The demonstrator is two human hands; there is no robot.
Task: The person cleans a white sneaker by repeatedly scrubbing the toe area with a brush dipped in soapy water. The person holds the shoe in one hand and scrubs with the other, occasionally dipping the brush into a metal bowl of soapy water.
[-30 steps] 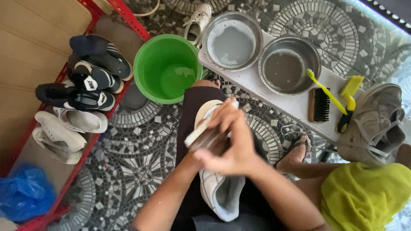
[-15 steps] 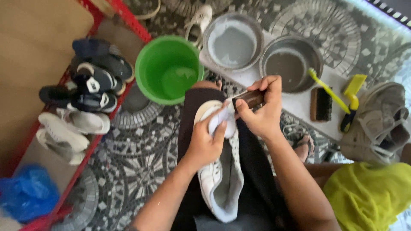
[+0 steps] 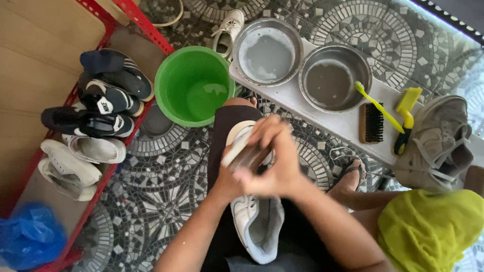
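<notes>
A white sneaker (image 3: pixel 257 221) lies across your lap, opening up, toe pointing away from you. Your left hand (image 3: pixel 229 179) grips its forward part, fingers clenched around the side. Your right hand (image 3: pixel 275 161) sits just above it, fingers wrapped around a brush (image 3: pixel 241 149) pressed against the shoe's toe; motion blur hides the brush's detail. At your right knee lies a yellow-green cloth (image 3: pixel 433 231).

Beyond your knees, a green bucket (image 3: pixel 194 85) with a little water stands on the mosaic floor (image 3: pixel 166 181). Just right of it, the low white table (image 3: pixel 338 123) carries two metal basins (image 3: pixel 267 50) of cloudy water, a dark bristle brush (image 3: pixel 372 123), a yellow toothbrush (image 3: pixel 379 107) and a yellow-handled brush (image 3: pixel 406 118). A grey high-top shoe (image 3: pixel 436 143) rests at the table's right end. To your left, a red rack (image 3: pixel 126 15) holds dark and white shoes (image 3: pixel 96 126), with a blue bag (image 3: pixel 27 236) at its near end.
</notes>
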